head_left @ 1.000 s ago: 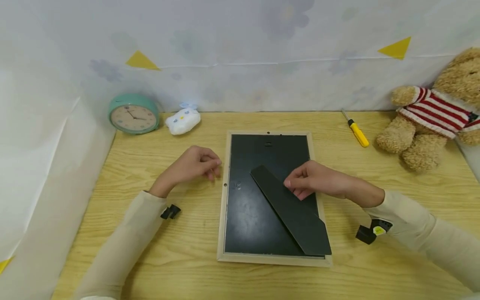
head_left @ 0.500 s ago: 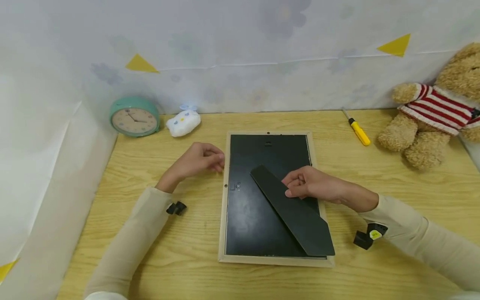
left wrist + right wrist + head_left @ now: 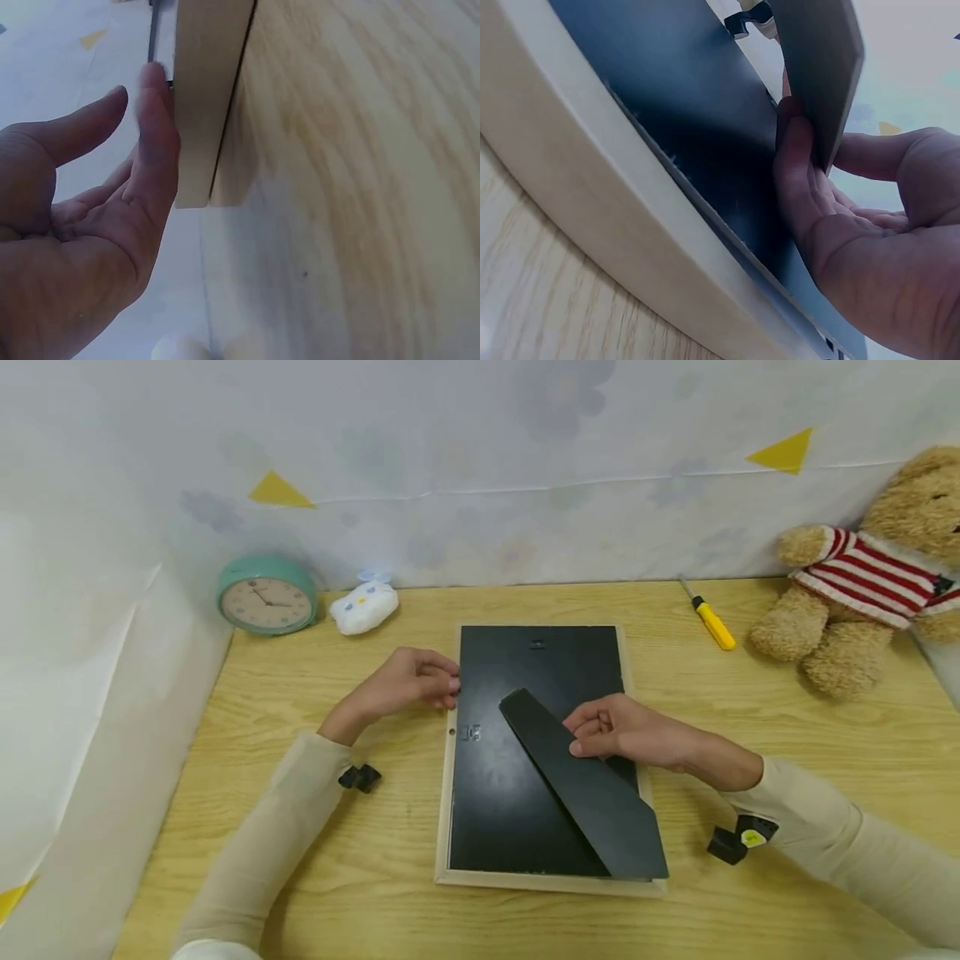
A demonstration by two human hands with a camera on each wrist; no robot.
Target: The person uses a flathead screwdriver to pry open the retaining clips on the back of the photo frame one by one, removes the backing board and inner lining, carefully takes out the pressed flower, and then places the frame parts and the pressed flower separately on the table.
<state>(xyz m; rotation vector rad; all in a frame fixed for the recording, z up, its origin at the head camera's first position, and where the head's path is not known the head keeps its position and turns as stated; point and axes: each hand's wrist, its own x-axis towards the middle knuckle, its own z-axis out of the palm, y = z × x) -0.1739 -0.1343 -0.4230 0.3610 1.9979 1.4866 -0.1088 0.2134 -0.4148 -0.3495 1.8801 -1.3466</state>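
Note:
A picture frame lies face down on the wooden table, with a pale wood rim (image 3: 446, 827) and a black backboard (image 3: 495, 827). My right hand (image 3: 630, 731) pinches the black easel leg (image 3: 581, 785) on the back; in the right wrist view the leg (image 3: 821, 67) stands between thumb and fingers, angled up from the board. At the upper left side of the frame is my left hand (image 3: 401, 681). The left wrist view shows its fingertips (image 3: 155, 97) right at the frame's side (image 3: 210, 97), the thumb apart. At the far end, the backboard covers the rim in the head view.
Behind the frame stand a teal clock (image 3: 267, 595) and a small white plush (image 3: 364, 607). A yellow-handled screwdriver (image 3: 715, 625) lies at the back right, beside a teddy bear (image 3: 847, 585) in a striped top. A patterned cloth wall (image 3: 480, 543) borders the back.
My left hand has moved right to the frame's side. My right hand has taken hold of the easel leg, and the backboard's far end has risen, hiding the far rim.

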